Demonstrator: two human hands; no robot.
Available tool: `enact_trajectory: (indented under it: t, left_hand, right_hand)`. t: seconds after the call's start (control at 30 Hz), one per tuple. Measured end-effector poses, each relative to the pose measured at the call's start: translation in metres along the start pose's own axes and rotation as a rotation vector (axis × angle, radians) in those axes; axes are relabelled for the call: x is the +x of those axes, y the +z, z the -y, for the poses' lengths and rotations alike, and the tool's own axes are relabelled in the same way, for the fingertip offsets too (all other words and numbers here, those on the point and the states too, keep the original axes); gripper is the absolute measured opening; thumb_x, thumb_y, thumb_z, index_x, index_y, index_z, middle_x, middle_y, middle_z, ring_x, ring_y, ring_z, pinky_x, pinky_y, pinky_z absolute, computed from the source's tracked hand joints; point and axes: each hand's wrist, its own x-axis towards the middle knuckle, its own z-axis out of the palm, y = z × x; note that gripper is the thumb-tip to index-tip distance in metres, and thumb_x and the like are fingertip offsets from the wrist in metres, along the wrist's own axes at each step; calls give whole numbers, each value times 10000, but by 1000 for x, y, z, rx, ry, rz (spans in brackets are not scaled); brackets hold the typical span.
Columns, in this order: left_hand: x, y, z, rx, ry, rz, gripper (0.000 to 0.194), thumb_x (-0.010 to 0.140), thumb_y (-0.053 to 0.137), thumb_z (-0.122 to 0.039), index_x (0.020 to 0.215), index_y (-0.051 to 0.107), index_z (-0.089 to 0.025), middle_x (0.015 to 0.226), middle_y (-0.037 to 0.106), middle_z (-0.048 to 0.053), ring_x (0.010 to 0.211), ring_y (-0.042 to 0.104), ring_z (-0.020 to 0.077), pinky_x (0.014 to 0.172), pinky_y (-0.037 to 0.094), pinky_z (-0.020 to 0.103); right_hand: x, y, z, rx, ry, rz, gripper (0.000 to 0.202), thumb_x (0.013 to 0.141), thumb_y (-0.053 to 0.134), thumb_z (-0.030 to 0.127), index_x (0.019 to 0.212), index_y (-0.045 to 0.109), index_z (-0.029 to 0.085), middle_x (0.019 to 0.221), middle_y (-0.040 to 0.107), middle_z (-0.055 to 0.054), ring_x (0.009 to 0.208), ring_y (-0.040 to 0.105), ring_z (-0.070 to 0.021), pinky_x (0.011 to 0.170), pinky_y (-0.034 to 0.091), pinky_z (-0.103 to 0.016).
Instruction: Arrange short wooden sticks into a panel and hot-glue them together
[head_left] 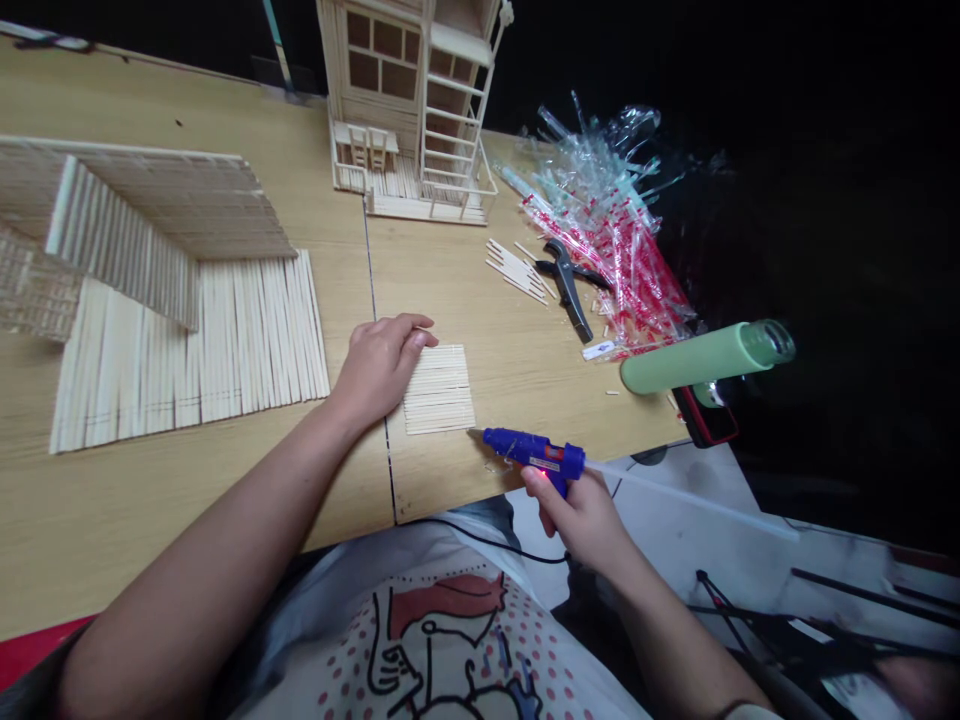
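Right hand (pixel 589 518) wrapped round glue gun (pixel 532 450); left hand (pixel 381 368) half-curled at stick panel's (pixel 441 392) left edge on table (pixel 450 275), grip unclear; panel probably light, stiff, fragile, hold by edges

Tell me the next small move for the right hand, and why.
Probably run a little glue along the right edge of the small stick panel: the right hand holds the blue glue gun with its nozzle near the panel's lower right corner, while the left hand rests at its upper left.
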Motion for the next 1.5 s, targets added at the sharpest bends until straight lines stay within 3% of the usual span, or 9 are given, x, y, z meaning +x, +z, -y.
enact_trajectory:
  t: [0.3, 0.47, 0.63, 0.97, 1.5]
  left_hand:
    - [0, 1, 1, -2, 9, -7, 321, 1011, 365, -313, 1200, 607, -220, 1089, 762, 17, 1124, 633, 235, 1057, 363, 446]
    - [0, 1, 0, -5, 2, -4, 318, 1010, 369, -309, 1200, 602, -209, 1087, 762, 21, 1111, 635, 233, 1048, 365, 438]
    - [-1, 0, 2, -2, 8, -5, 320, 1016, 364, -315, 1192, 610, -211, 1089, 762, 21, 1100, 641, 236, 1041, 363, 445]
    - [-2, -2, 2, -6, 17, -23, 315, 1026, 374, -336, 1180, 616, -207, 1093, 761, 25, 1094, 643, 234, 1021, 375, 442]
    - [-2, -3, 0, -11, -9, -2, 319, 1024, 366, -347, 1189, 602, -210, 1103, 758, 30, 1105, 634, 246, 1036, 361, 457]
  right_hand:
    - [5, -2, 3, -23, -21, 4, 509, 969, 476, 559, 621, 601, 209, 399, 539, 7, 429, 574, -156, 505, 439, -254]
    - [15, -2, 11, 3, -34, -6, 460, 956, 506, 567, 738, 650, 188, 419, 540, 20, 420, 545, -147, 485, 420, -251]
    - [45, -7, 27, 69, -100, -3, 468, 956, 505, 590, 825, 689, 180, 412, 536, 21, 392, 532, -148, 460, 420, -252]
    - [102, -6, 50, 35, -192, 1, 534, 960, 463, 639, 761, 667, 187, 385, 524, 26, 348, 519, -134, 434, 414, -230]
    - [108, -4, 49, -45, -186, -9, 541, 972, 447, 621, 687, 624, 196, 377, 520, 23, 362, 536, -138, 480, 436, -241]
